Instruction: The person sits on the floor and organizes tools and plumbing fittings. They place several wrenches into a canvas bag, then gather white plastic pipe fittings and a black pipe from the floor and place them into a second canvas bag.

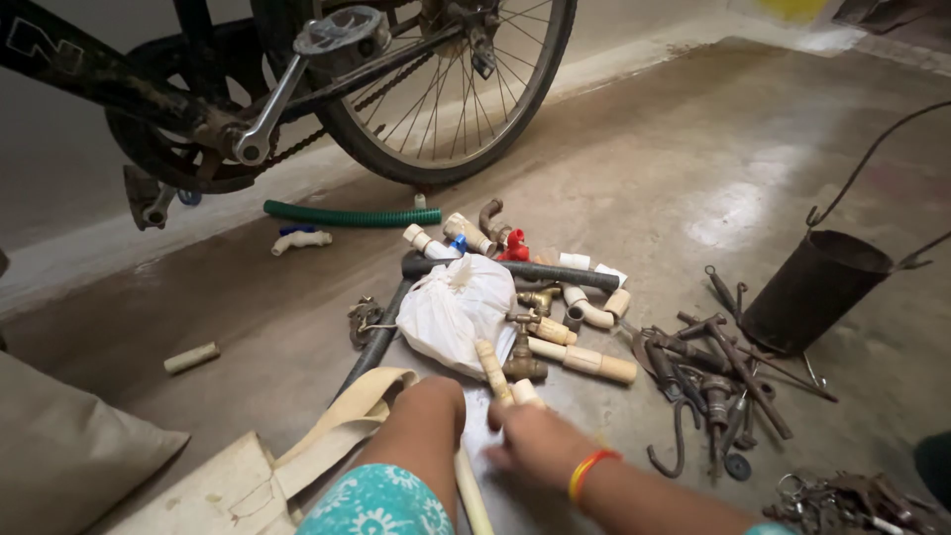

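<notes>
Both hands, left (434, 401) seemingly closed, right (530, 436) gripping a cream pipe (492, 369), work at lower centre, fittings (555, 327) still heaped above, unsorted.

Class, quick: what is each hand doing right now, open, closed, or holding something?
Left hand: closed, apparently around the long cream pipe; grip is hidden.
Right hand: closed on a short cream pipe piece.

The pipe pieces (500, 381) in the right hand's (535, 441) grip looked like matt cream plastic. Just beyond the grip lay a crinkled, faintly glossy white plastic bag (451, 307) and a dull brass tap (522, 352). To the right of it, the iron hooks and tools (713, 376) were rusty and rough. The concrete floor (644, 168) was smooth, with a soft sheen.
</notes>
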